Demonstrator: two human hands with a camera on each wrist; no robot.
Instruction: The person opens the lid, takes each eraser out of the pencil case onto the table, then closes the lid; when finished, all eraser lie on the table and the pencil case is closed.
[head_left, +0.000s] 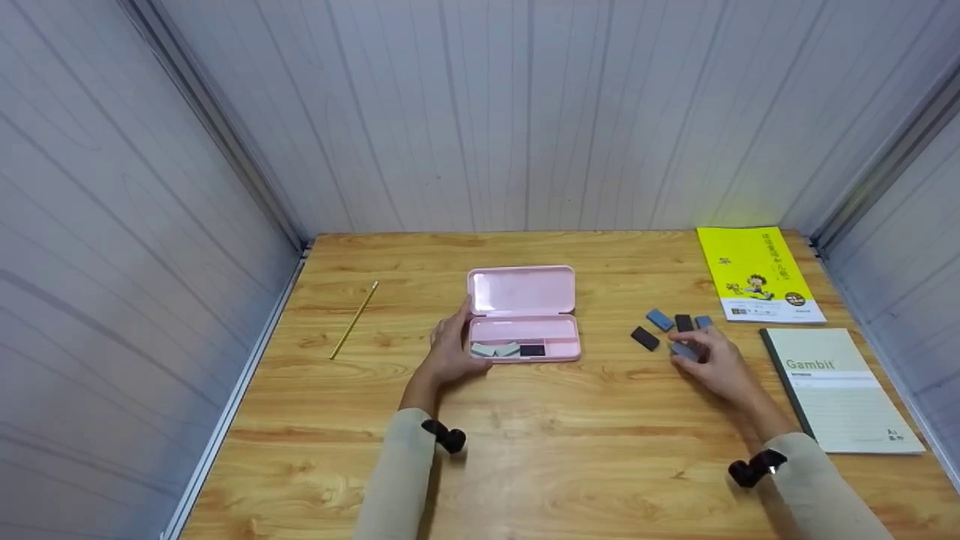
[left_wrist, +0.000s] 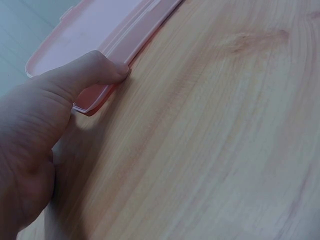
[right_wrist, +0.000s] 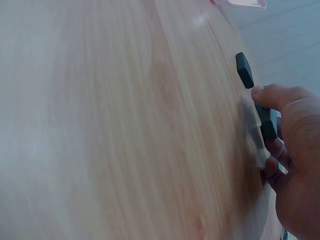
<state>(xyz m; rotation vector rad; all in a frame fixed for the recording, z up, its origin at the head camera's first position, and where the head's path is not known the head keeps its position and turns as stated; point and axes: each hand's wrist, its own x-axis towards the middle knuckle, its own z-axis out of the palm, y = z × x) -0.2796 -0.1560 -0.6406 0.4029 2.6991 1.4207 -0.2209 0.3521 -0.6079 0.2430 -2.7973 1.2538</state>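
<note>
A pink pencil case [head_left: 561, 330] lies with its lid raised toward the back. My left hand [head_left: 452, 349] grips its left end, the thumb at the front edge and the fingers along the side. Two light grey erasers [head_left: 484, 350] and a black eraser [head_left: 532, 350] lie in the case's front compartment. To the right, my right hand [head_left: 716, 364] pinches a blue-grey eraser [head_left: 683, 351] between thumb and fingers, close over the table. Around its fingertips are a blue eraser [head_left: 660, 320], a black eraser [head_left: 645, 338], another black one and another blue one.
A yellow booklet [head_left: 750, 262] lies at the back right of the wooden table [head_left: 555, 465]. In front of it is a pale Gambit notebook [head_left: 840, 397], beside the right forearm. On the left lies a yellow pencil [head_left: 354, 320]. Panel walls enclose the table's back and sides.
</note>
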